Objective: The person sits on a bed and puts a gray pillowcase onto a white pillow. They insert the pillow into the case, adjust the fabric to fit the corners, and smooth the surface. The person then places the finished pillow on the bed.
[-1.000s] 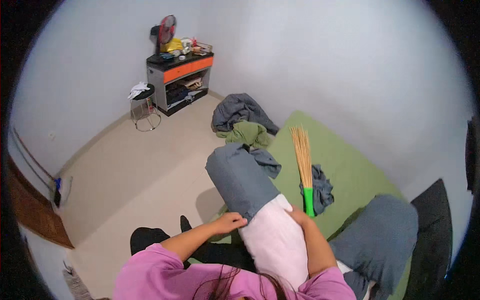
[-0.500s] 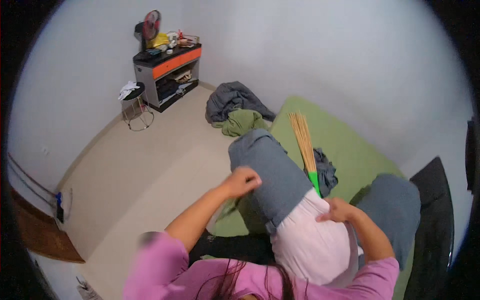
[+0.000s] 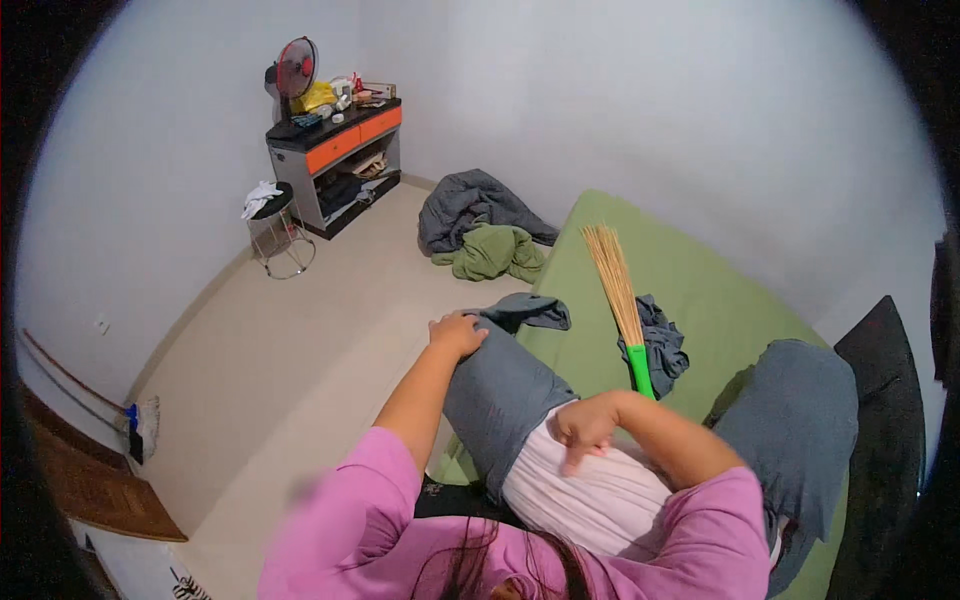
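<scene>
A pale pink pillow (image 3: 575, 505) lies across my lap, its far part inside a grey pillowcase (image 3: 500, 385). My left hand (image 3: 458, 333) is closed over the pillowcase's outer left edge. Beside the pillowcase's open hem, my right hand (image 3: 588, 428) rests against the bare pillow with its fingers curled; what they pinch, if anything, is hidden. A loose flap of grey cloth (image 3: 535, 310) sticks out past the far end. To the right sits another grey-covered pillow (image 3: 795, 430).
A stick broom (image 3: 618, 290) with a green handle and crumpled dark cloth (image 3: 665, 345) lie on the green mattress (image 3: 700, 270). Grey and green bedding (image 3: 475, 215) is heaped on the floor. Farther off stand a stool (image 3: 275, 225) and a cabinet (image 3: 340, 150) carrying a fan (image 3: 297, 68).
The pillow has swung leftward and lower on my lap. My left hand has moved to the pillowcase's outer edge; my right hand has shifted left across the pillow toward the hem.
</scene>
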The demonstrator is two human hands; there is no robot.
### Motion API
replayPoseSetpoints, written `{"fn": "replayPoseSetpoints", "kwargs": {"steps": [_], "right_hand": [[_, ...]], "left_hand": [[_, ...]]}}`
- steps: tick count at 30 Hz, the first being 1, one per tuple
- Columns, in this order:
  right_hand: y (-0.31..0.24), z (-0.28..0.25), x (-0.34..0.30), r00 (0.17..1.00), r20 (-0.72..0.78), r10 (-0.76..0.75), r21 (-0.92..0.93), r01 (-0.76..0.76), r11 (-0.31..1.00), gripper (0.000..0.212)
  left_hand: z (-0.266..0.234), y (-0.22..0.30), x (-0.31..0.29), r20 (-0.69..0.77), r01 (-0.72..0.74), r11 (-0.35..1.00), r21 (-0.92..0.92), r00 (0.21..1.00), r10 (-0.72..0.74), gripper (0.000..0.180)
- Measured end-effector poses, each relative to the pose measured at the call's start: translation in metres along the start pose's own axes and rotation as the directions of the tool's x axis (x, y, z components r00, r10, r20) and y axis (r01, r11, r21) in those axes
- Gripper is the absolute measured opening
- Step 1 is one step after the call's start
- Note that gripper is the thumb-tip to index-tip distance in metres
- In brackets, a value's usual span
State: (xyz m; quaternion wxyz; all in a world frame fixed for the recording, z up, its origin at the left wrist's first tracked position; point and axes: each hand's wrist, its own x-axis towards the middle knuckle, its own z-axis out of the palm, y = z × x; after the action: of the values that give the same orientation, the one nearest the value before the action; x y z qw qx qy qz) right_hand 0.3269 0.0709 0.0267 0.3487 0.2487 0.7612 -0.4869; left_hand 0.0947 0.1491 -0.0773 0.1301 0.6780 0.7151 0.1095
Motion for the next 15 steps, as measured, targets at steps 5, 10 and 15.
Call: {"fn": "replayPoseSetpoints", "kwargs": {"steps": [5, 10, 15], "right_hand": [[0.018, 0.018, 0.032, 0.753, -0.656, -0.05, 0.243, 0.273, 0.931, 0.045], [0.023, 0.024, 0.054, 0.255, -0.966, -0.051, -0.003, 0.187, 0.982, 0.024], [0.065, -0.007, 0.081, -0.005, -0.982, -0.189, -0.188, 0.131, 0.973, 0.039]], "left_hand": [[0.019, -0.041, 0.038, 0.095, -0.054, 0.986, 0.159, 0.995, 0.039, 0.031], [0.013, -0.01, 0.032, 0.163, -0.177, 0.964, -0.201, 0.964, 0.211, 0.023], [0.019, 0.042, -0.039, 0.156, -0.216, 0.628, -0.748, 0.862, 0.483, 0.017]]}}
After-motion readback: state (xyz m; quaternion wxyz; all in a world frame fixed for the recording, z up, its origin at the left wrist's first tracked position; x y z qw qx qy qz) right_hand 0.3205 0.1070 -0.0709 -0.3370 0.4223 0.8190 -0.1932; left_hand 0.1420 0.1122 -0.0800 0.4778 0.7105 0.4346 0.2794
